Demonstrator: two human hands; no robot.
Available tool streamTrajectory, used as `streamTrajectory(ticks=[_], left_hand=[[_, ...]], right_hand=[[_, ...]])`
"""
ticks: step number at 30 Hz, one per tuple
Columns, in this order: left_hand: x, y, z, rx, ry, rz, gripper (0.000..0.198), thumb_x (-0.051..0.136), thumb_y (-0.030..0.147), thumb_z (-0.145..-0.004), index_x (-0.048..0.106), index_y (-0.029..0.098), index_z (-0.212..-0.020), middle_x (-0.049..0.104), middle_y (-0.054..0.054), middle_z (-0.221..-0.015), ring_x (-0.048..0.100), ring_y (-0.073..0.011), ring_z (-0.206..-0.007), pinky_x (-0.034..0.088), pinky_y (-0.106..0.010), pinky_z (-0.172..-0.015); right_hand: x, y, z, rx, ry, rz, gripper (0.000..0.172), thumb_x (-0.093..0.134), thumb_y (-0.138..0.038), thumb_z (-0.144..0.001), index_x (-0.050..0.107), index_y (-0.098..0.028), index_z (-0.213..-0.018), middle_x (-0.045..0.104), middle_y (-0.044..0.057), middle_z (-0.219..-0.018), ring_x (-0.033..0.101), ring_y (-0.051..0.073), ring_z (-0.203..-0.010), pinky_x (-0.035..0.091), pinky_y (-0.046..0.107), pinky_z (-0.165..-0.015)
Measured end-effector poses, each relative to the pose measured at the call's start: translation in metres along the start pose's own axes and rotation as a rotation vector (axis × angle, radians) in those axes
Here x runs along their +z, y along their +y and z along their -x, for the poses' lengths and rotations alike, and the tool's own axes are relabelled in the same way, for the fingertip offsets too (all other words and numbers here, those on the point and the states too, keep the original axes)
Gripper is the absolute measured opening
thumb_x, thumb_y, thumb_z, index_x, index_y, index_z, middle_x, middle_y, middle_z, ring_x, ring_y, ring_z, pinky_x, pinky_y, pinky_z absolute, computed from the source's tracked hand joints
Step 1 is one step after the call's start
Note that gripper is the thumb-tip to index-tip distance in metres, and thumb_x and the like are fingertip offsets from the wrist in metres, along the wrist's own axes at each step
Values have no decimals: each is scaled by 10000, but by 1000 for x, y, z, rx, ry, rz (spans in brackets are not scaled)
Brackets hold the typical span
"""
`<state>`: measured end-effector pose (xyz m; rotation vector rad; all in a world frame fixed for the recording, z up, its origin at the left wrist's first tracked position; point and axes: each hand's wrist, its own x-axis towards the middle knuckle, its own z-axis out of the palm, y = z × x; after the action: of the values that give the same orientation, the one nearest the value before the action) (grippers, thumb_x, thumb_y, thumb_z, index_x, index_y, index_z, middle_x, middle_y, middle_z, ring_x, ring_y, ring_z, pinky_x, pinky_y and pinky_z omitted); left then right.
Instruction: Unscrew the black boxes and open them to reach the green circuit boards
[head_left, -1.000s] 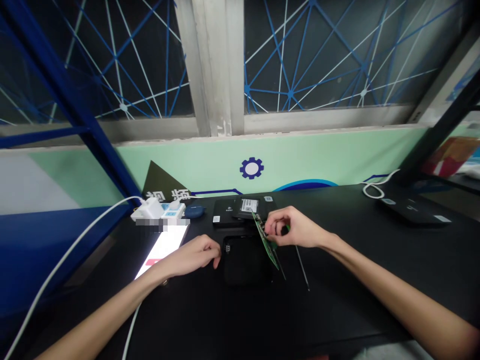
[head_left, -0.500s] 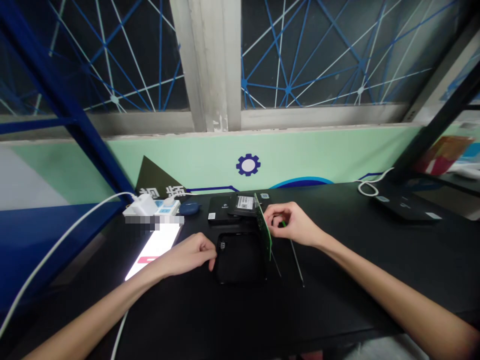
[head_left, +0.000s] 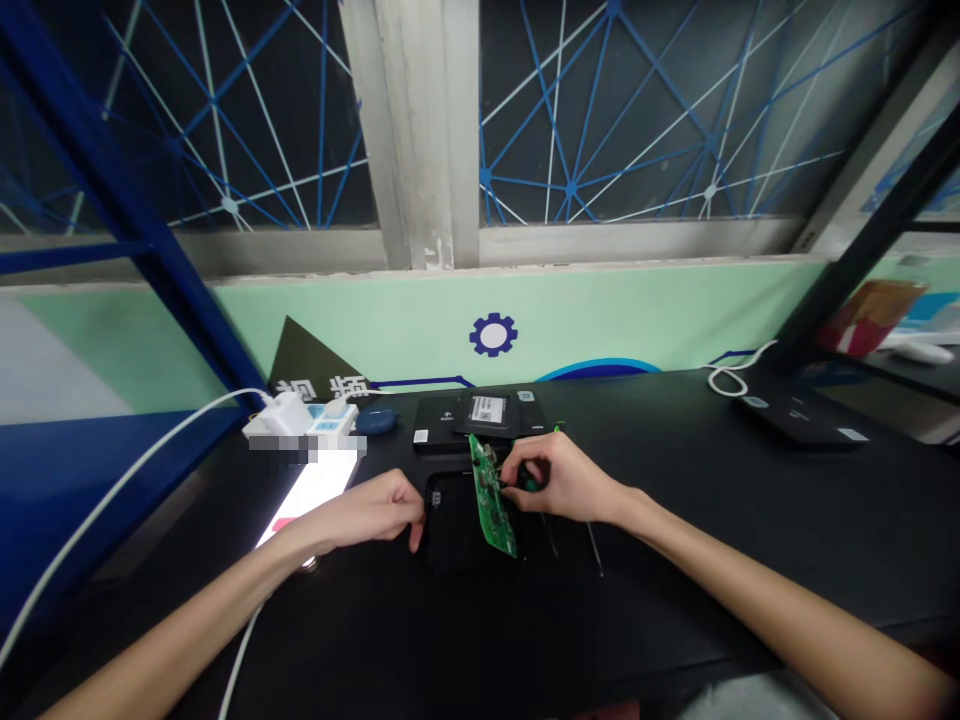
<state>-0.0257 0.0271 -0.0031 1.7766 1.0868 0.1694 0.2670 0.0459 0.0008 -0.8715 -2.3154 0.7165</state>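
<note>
A green circuit board (head_left: 491, 500) is tilted up over the right part of a black open casing (head_left: 450, 525). My right hand (head_left: 559, 475) pinches the board from its right side. My left hand (head_left: 390, 510) rests at the casing's left edge with its fingers curled; whether they grip the edge is hidden. Thin metal shafts (head_left: 595, 550) lie on the table right of the board, partly behind my right hand. Behind the casing are black boxes (head_left: 439, 415), and one flat black part bears a white label (head_left: 487, 409).
A lit phone (head_left: 319, 490) lies under my left forearm. Behind it stand a power strip with a white charger (head_left: 286, 412) and a dark blue case (head_left: 376, 420). A black device (head_left: 802, 420) and a white cable (head_left: 727, 380) are at the right back.
The circuit board has moved left and toward me, and its face now shows more. My right hand has moved with it. My left hand has hardly moved.
</note>
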Motion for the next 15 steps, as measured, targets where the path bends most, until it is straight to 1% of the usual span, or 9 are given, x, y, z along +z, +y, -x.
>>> streamTrajectory(ticks=[3, 6, 8, 11, 13, 15], left_hand=[[0, 1, 1, -13, -12, 9, 296, 458, 245, -808, 668, 148, -622, 334, 63, -422, 241, -95, -424, 159, -247, -463], [1, 6, 3, -24, -61, 51, 272, 461, 220, -778, 681, 152, -633, 353, 67, -395, 251, -93, -412, 192, -236, -472], [2, 10, 4, -35, -99, 79, 276, 454, 206, -769, 680, 158, -618, 367, 67, -374, 254, -91, -401, 221, -232, -485], [3, 12, 4, -33, -111, 103, 288, 455, 192, -754, 596, 169, -505, 391, 57, -367, 286, -89, -398, 238, -235, -489], [3, 11, 4, -37, -113, 114, 287, 457, 193, -758, 599, 170, -510, 386, 60, -366, 281, -88, -393, 247, -238, -495], [2, 10, 4, -42, -120, 119, 285, 463, 205, -776, 648, 166, -563, 360, 70, -361, 249, -86, -385, 238, -239, -492]], right_hand=[[3, -4, 1, -2, -13, 75, 68, 710, -174, -724, 688, -171, -787, 680, -5, -789, 523, 101, -631, 389, 216, -585], [8, -7, 2, 3, -36, 134, 75, 706, -177, -716, 676, -176, -784, 674, -7, -787, 572, 115, -667, 405, 220, -615], [10, -9, 2, -2, -51, 171, 75, 702, -189, -713, 669, -180, -781, 668, -8, -784, 583, 124, -682, 405, 224, -620], [11, -12, 1, -18, -65, 217, 81, 697, -203, -709, 655, -182, -775, 654, -11, -770, 576, 130, -687, 396, 229, -615], [11, -14, 2, -27, -72, 231, 81, 692, -205, -709, 644, -181, -770, 647, -14, -766, 568, 128, -683, 390, 229, -611], [12, -14, 2, -35, -77, 236, 82, 689, -203, -709, 639, -180, -770, 639, -15, -763, 561, 126, -681, 388, 228, -612]])
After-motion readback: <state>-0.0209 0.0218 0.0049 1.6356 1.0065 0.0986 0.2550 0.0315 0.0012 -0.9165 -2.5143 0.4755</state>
